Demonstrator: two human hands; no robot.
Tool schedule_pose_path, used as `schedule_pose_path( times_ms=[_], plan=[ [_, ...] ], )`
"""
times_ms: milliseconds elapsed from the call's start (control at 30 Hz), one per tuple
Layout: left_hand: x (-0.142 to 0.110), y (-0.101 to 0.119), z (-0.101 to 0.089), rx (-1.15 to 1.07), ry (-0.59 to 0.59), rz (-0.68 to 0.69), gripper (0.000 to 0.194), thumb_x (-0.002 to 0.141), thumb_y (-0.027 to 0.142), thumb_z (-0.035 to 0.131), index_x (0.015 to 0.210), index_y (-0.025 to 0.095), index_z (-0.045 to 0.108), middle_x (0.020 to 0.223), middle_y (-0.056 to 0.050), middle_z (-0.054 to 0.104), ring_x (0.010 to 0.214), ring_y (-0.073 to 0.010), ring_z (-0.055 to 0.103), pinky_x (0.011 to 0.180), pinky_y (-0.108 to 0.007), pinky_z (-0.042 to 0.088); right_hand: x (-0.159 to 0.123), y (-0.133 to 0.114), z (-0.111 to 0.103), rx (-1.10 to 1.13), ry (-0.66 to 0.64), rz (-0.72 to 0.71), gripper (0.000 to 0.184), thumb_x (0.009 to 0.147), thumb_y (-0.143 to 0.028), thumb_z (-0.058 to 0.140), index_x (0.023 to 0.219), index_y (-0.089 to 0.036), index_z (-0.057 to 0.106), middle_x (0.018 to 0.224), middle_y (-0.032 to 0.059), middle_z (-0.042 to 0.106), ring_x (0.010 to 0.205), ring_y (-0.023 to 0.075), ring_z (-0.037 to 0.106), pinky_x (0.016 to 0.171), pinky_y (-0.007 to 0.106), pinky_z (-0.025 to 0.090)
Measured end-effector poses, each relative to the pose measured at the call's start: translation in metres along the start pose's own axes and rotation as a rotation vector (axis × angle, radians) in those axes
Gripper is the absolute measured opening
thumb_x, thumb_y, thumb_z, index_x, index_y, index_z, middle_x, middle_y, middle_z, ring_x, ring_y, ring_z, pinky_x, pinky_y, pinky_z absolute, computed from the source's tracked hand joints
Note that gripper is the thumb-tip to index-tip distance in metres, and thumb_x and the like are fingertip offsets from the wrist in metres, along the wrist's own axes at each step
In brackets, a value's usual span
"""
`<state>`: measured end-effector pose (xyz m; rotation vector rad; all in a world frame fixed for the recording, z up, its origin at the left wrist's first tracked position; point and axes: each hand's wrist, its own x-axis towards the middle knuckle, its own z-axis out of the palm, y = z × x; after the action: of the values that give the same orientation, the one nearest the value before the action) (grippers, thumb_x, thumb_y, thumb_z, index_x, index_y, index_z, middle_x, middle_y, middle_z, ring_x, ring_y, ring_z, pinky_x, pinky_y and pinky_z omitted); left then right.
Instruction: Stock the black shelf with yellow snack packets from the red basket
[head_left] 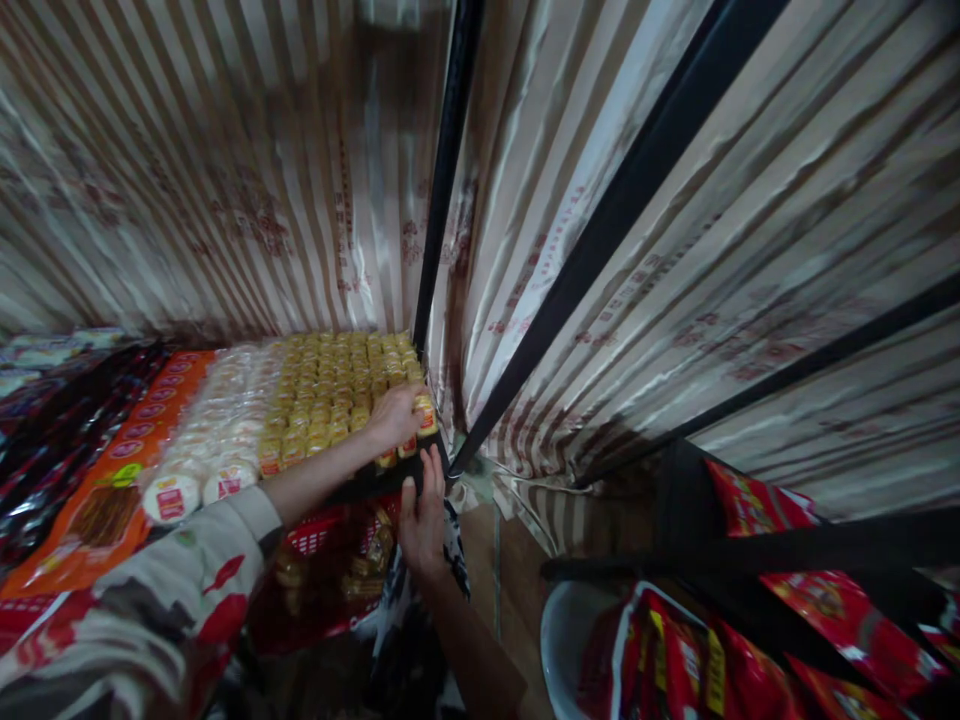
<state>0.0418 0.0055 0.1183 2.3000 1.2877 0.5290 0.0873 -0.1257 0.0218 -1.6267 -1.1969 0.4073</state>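
My left hand (395, 416), in a floral sleeve, reaches over the front right corner of a black shelf (442, 450). Its fingers are closed around a small yellow-wrapped snack pack (427, 414) at the end of the row. Behind and left of it stand tight rows of similar yellow packs (330, 375) in clear wrapping. Just below, my right hand (424, 525) has its fingers stretched out, with the tips by the shelf's front edge and nothing visible in them.
Left of the yellow packs lie round white packs (171, 498), an orange snack bag (112, 480) and dark shiny packs (60, 430). Below sits a red basket (311, 540) with wrapped snacks. Black posts (555, 290) rise before striped curtains (225, 150). Red bags (675, 660) stand at lower right.
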Motion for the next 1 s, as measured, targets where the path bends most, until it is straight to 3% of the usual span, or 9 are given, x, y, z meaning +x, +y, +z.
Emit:
schedule_pose_path(
  times_ms=[167, 367, 600, 833, 1000],
  plan=[
    [0.028, 0.000, 0.024, 0.082, -0.033, 0.054, 0.039, 0.076, 0.012, 0.048, 0.113, 0.018, 0.058, 0.113, -0.008, 0.059, 0.102, -0.0183, 0.057, 0.090, -0.027, 0.044, 0.018, 0.018, 0.000, 0.096, 0.014, 0.166, 0.055, 0.092, -0.044, 0.025, 0.133, -0.011, 0.038, 0.145, 0.0139, 0.030, 0.136, 0.0208, 0.023, 0.111, 0.045, 0.020],
    [0.040, -0.012, 0.045, 0.226, -0.138, 0.081, 0.034, 0.078, 0.015, 0.047, 0.110, 0.019, 0.060, 0.107, -0.008, 0.062, 0.100, -0.0203, 0.056, 0.088, -0.028, 0.044, 0.035, 0.027, 0.003, 0.220, 0.003, 0.223, 0.058, 0.090, -0.052, 0.026, 0.130, -0.015, 0.043, 0.141, 0.0110, 0.038, 0.134, 0.0201, 0.028, 0.113, 0.043, 0.019],
    [0.046, -0.012, 0.049, 0.318, -0.160, 0.170, 0.026, 0.080, 0.020, 0.049, 0.101, 0.015, 0.063, 0.100, -0.011, 0.063, 0.102, -0.0230, 0.051, 0.091, -0.031, 0.041, 0.066, 0.034, 0.015, 0.278, 0.000, 0.313, 0.061, 0.091, -0.046, 0.020, 0.135, -0.008, 0.037, 0.144, 0.0135, 0.034, 0.135, 0.0210, 0.027, 0.113, 0.043, 0.017],
    [0.046, -0.014, 0.052, 0.327, -0.119, 0.164, 0.019, 0.078, 0.018, 0.050, 0.090, 0.013, 0.064, 0.106, -0.011, 0.057, 0.108, -0.0233, 0.046, 0.093, -0.033, 0.042, 0.073, 0.053, 0.027, 0.216, -0.035, 0.276, 0.067, 0.089, -0.050, 0.020, 0.137, -0.004, 0.034, 0.145, 0.0145, 0.031, 0.136, 0.0198, 0.025, 0.114, 0.038, 0.015],
    [0.046, -0.010, 0.050, 0.362, -0.103, 0.133, 0.028, 0.078, 0.012, 0.046, 0.102, 0.010, 0.061, 0.111, -0.013, 0.054, 0.109, -0.0232, 0.046, 0.095, -0.032, 0.040, 0.074, 0.057, 0.032, 0.187, -0.065, 0.267, 0.071, 0.090, -0.051, 0.017, 0.138, 0.001, 0.029, 0.146, 0.0162, 0.028, 0.137, 0.0190, 0.022, 0.114, 0.037, 0.014]
  ],
)
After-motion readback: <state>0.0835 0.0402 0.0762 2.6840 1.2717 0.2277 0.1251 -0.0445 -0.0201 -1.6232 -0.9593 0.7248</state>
